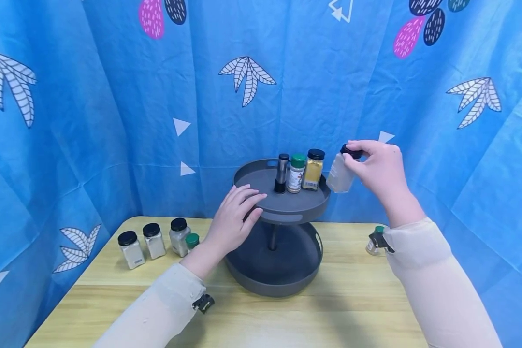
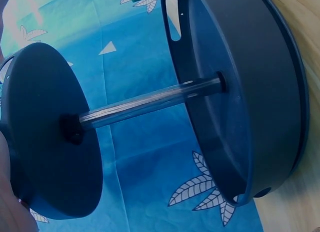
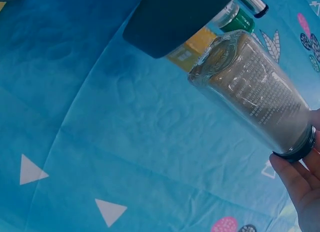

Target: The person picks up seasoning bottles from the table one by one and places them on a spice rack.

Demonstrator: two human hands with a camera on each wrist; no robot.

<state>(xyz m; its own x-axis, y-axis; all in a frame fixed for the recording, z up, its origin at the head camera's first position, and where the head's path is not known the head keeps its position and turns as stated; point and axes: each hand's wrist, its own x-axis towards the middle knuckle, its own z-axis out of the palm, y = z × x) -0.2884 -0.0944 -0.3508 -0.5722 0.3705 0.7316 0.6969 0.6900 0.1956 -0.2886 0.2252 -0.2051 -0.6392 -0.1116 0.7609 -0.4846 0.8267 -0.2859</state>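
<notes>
My right hand [image 1: 380, 166] pinches a glass spice jar [image 1: 340, 174] by its black cap, tilted, at the right edge of the upper tier [image 1: 282, 216] of a dark grey two-tier turntable. In the right wrist view the jar [image 3: 260, 92] shows printed text and pale contents. My left hand [image 1: 232, 220] rests at the upper tier's left front rim, fingers loosely spread. On that tier stand a slim black-capped grinder [image 1: 281, 174], a green-capped spice bottle [image 1: 296, 175] and a yellow spice jar [image 1: 313, 170]. The left wrist view shows the metal post [image 2: 150, 105] between the tiers.
Black-capped jars [image 1: 132, 251] and a green-capped bottle [image 1: 192, 240], partly behind the left wrist, stand on the wooden table [image 1: 339, 309] at left. Another green-capped bottle [image 1: 372, 244] is partly behind the right sleeve. The lower tier [image 1: 265, 288] sits on the table before a blue curtain [image 1: 330, 96].
</notes>
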